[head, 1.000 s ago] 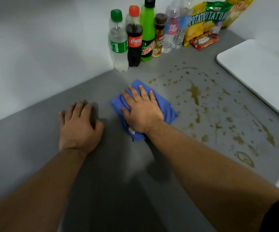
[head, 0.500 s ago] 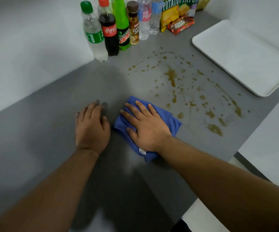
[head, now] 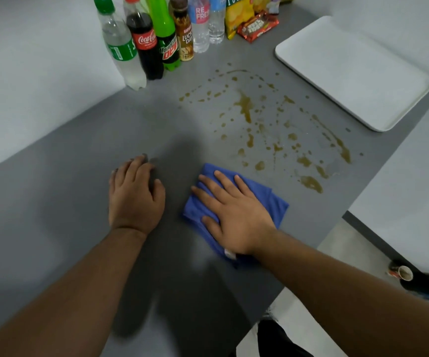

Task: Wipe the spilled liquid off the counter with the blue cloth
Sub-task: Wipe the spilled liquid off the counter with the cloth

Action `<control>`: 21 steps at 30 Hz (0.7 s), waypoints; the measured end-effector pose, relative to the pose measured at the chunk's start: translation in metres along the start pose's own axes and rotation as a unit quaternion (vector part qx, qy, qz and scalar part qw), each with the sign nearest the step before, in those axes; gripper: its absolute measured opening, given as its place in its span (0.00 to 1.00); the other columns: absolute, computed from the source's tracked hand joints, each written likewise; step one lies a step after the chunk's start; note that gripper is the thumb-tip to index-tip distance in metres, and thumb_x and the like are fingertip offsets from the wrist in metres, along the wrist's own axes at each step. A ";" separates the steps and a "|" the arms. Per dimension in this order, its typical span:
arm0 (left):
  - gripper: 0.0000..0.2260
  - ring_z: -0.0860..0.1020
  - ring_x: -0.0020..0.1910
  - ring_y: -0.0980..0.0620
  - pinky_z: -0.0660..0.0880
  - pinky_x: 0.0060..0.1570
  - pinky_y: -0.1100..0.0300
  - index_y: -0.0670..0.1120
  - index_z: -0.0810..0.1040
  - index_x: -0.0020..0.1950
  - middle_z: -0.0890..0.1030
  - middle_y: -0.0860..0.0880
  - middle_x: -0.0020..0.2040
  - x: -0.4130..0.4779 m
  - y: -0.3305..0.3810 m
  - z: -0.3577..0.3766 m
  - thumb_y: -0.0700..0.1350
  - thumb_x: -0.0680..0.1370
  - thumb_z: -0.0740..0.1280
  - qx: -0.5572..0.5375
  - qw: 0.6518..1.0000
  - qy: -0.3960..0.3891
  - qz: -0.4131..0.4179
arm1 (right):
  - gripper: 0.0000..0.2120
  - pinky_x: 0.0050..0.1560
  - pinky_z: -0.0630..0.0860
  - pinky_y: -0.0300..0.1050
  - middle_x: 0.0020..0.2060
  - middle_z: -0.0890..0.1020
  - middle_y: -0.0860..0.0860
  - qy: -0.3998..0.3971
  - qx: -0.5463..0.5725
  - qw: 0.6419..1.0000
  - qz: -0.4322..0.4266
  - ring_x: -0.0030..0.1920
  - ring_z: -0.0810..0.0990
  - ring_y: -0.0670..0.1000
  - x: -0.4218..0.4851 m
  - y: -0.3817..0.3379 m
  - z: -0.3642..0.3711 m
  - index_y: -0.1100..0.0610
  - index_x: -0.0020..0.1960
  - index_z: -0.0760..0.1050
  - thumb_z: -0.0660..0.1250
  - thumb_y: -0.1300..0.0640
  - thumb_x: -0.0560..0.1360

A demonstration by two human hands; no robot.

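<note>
Blue cloth (head: pixel 272 202) dragged nearer, right hand (head: pixel 236 217) fingers (head: pixel 224 180) flat atop; left hand (head: pixel 134 197) open on grey counter (head: pixel 53 202).

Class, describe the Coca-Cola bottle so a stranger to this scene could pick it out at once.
On the grey counter, a row of bottles stands at the far end by the white wall. The Coca-Cola bottle is second from the left, between a clear green-labelled bottle and a green Mountain Dew bottle. Only it has near-black liquid and a red label.
</note>
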State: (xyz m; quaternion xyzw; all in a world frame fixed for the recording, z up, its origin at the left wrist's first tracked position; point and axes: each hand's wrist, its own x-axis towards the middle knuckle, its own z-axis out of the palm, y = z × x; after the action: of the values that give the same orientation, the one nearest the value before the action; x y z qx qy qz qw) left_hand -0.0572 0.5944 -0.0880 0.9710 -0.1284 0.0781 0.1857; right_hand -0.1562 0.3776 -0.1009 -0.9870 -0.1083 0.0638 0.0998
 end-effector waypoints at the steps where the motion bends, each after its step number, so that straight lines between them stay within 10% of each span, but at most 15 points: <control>1: 0.17 0.74 0.69 0.37 0.64 0.75 0.39 0.42 0.79 0.63 0.78 0.43 0.71 0.000 0.001 0.001 0.47 0.78 0.62 0.006 1.000 -0.002 0.007 | 0.31 0.82 0.45 0.62 0.85 0.54 0.47 0.003 0.001 1.000 0.017 0.85 0.45 0.55 0.012 -0.002 -0.004 0.46 0.85 0.54 0.50 0.39 0.84; 21: 0.18 0.73 0.72 0.38 0.64 0.74 0.37 0.42 0.79 0.66 0.76 0.43 0.73 -0.025 0.108 0.034 0.46 0.78 0.63 -0.070 0.993 -0.070 0.061 | 0.30 0.82 0.46 0.64 0.85 0.50 0.47 0.001 0.005 0.996 0.087 0.85 0.43 0.55 -0.030 0.041 -0.007 0.46 0.86 0.51 0.46 0.39 0.85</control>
State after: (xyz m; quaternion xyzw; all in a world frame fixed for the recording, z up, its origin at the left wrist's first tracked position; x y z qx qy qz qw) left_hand -0.1076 0.4896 -0.0876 0.9490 -0.2052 0.0121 0.2392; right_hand -0.1760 0.3300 -0.0997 -0.9923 -0.0216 0.0722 0.0987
